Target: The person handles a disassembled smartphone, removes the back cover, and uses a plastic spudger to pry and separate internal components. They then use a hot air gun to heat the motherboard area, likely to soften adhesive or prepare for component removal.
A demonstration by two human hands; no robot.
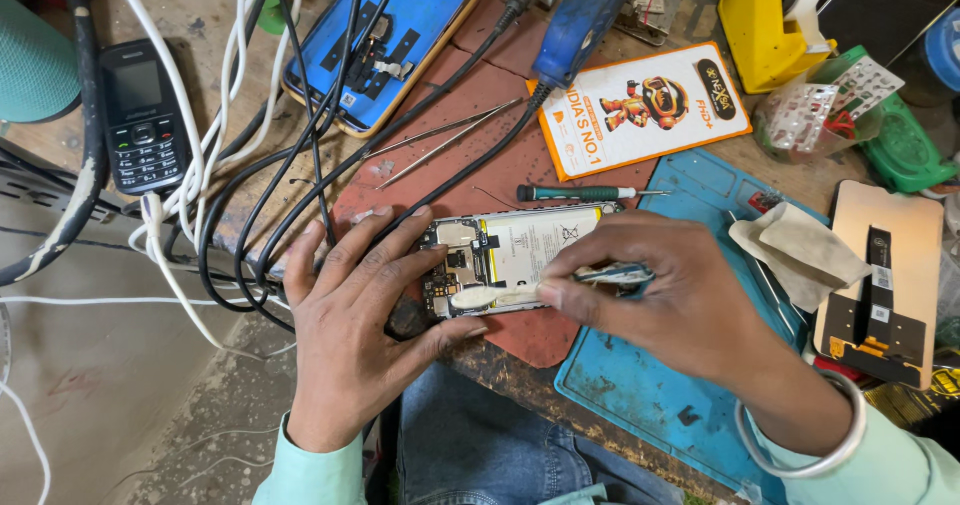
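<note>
So the opened-up phone [510, 255] is lying flat on the red mat [480, 145], right near the front edge of the surface [200, 10], back cover off with the battery and board showing. The left hand [365, 315] is pinning it down at the board end, fingers spread over the top corner and thumb against the near side. The right hand [665, 300] is pinched around a toothbrush [545, 287], whose pale bristle end lies on the phone's near edge by the board.

Packaging-wise there's a flat orange and white rectangular card package [640, 110] with a cartoon robot figure, sitting just behind the phone at an angle, half on the red mat. A green-handled screwdriver [580, 193] lies between that package and the phone. To the right is a blue work mat [660, 395] hanging slightly over the surface edge, with a crumpled cloth [795, 245] on it.

Not much open room: a tangle of black and white cables [240, 165] crowds the left side, next to an old keypad phone [142, 115]. A phone in a blue case [385, 45] sits further back. Tweezers [440, 140] lie on the red mat.

Far right, a clear plastic tub [830, 105] holds small metal sheets, beside a yellow tape dispenser [770, 25].
</note>
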